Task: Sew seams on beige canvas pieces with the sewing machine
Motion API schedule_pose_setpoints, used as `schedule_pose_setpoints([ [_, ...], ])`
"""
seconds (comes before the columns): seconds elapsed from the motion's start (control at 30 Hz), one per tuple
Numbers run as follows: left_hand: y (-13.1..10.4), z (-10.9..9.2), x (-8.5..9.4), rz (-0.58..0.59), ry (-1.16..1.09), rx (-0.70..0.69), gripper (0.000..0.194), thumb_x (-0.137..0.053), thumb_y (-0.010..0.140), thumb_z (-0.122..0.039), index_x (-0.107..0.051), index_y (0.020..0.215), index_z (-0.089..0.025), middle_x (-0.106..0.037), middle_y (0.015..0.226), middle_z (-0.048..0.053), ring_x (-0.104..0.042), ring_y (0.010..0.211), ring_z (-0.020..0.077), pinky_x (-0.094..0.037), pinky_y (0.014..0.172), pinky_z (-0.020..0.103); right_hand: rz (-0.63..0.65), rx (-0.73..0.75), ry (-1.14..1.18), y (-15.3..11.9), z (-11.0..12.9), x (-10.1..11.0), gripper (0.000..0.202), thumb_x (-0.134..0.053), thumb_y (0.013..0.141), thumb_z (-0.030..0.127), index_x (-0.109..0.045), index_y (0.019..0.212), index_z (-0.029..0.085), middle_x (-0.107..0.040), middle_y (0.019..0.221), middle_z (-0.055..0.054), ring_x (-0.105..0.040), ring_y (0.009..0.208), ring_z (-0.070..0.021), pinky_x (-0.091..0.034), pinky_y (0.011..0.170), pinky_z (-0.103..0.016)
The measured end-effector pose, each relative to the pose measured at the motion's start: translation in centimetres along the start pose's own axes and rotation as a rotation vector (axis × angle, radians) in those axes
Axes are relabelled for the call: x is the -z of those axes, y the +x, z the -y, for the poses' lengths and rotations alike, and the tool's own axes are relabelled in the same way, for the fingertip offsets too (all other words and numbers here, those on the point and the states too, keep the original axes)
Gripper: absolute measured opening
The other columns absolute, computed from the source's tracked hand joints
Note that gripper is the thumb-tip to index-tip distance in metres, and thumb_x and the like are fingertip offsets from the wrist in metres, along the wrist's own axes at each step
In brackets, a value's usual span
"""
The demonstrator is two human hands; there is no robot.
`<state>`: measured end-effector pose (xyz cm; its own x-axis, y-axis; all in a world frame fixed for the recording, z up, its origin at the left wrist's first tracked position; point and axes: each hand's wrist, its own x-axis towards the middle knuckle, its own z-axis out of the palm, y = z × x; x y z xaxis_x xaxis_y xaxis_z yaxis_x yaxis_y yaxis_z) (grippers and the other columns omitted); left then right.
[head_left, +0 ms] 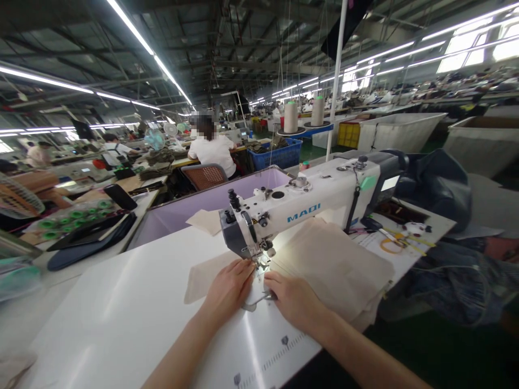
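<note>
Pressing flat on a small beige fabric piece (211, 275), the left hand (229, 289) lies with fingers together, just before the needle area of the white sewing machine (308, 208). The right hand (294, 300) rests beside it, palm down; its fingers touch the same cloth near the presser foot (263, 263), and whether they pinch anything I cannot tell. The fabric lies on the white worktop (133, 308), under the machine head. To the right of the hands, a stack of beige fabric (336, 267) touches the machine base. Farther back, a person in a white shirt (213, 151) sits at another station, and two thread cones (291, 116) stand well apart from the hands.
</note>
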<state>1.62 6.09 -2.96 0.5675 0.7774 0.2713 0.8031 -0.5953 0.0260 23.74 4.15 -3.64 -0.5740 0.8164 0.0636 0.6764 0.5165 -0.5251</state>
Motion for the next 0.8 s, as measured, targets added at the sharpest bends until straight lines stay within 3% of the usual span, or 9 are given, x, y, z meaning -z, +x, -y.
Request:
schedule_pose_setpoints([
  [0.2, -1.4, -3.6, 0.4, 0.076, -0.021, 0.095, 0.017, -0.053, 0.095, -0.019, -0.066, 0.105, -0.020, -0.067, 0.108, 0.009, -0.062, 0.100, 0.0249, -0.058, 0.086, 0.040, -0.085, 0.026, 0.083, -0.8, -0.4, -0.6, 0.039, -0.049, 0.086, 0.008, -0.062, 0.121, 0.021, -0.063, 0.132, -0.004, -0.064, 0.111, -0.0203, -0.048, 0.094, -0.028],
  [0.3, -2.2, -4.7, 0.1, 0.039, -0.031, 0.050, 0.024, -0.052, 0.094, -0.017, -0.064, 0.115, -0.018, -0.067, 0.114, 0.010, -0.061, 0.107, 0.0270, -0.058, 0.091, 0.043, -0.061, 0.047, 0.075, -1.2, -0.6, -0.7, 0.033, -0.050, 0.088, 0.010, -0.063, 0.116, 0.021, -0.065, 0.125, -0.004, -0.065, 0.106, -0.0199, -0.048, 0.090, -0.027],
  [0.47, -2.9, -4.5, -0.4, -0.020, -0.015, -0.002, 0.030, -0.050, 0.095, -0.017, -0.062, 0.124, -0.015, -0.068, 0.120, 0.011, -0.061, 0.111, 0.0272, -0.057, 0.097, 0.044, 0.017, 0.027, -0.012, -1.6, -0.4, -0.4, 0.029, -0.048, 0.089, 0.009, -0.065, 0.111, 0.020, -0.067, 0.121, -0.004, -0.067, 0.100, -0.0206, -0.048, 0.083, -0.028],
  [0.8, -2.5, -4.4, 0.1, 0.018, -0.001, 0.007, 0.031, -0.049, 0.096, -0.020, -0.063, 0.123, -0.016, -0.069, 0.122, 0.012, -0.063, 0.109, 0.0278, -0.058, 0.095, 0.045, -0.003, 0.051, -0.049, -1.1, -0.6, -0.7, 0.024, -0.048, 0.093, 0.011, -0.064, 0.108, 0.021, -0.068, 0.118, -0.004, -0.066, 0.096, -0.0195, -0.045, 0.080, -0.027],
])
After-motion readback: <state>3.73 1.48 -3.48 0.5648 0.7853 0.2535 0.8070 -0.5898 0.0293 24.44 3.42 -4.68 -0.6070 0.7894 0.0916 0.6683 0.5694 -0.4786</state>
